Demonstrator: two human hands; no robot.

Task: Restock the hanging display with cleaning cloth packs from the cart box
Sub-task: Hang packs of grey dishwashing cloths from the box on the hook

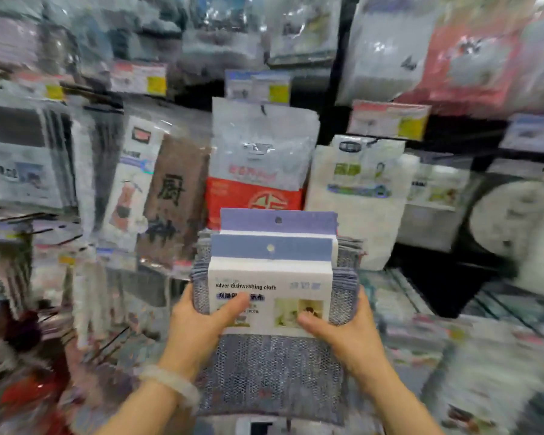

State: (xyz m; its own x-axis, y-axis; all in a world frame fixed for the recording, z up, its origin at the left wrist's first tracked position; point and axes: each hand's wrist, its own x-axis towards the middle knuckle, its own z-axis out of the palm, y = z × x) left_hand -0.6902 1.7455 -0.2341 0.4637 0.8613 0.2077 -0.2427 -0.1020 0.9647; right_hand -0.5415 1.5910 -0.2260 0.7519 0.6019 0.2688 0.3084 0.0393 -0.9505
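Blurred hanging display (264,146); two hands, two cloth packs (270,277).

A stack of grey cloth packs (274,309) with blue-and-white cards (each has a small hang hole) is standing upright, facing the hanging display (261,158).

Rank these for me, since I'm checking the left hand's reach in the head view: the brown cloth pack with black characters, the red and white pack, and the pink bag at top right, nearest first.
From the left hand:
1. Brown cloth pack, hanging just above and left.
2. Red and white pack, above, centre of the display.
3. Pink bag, far off at upper right.
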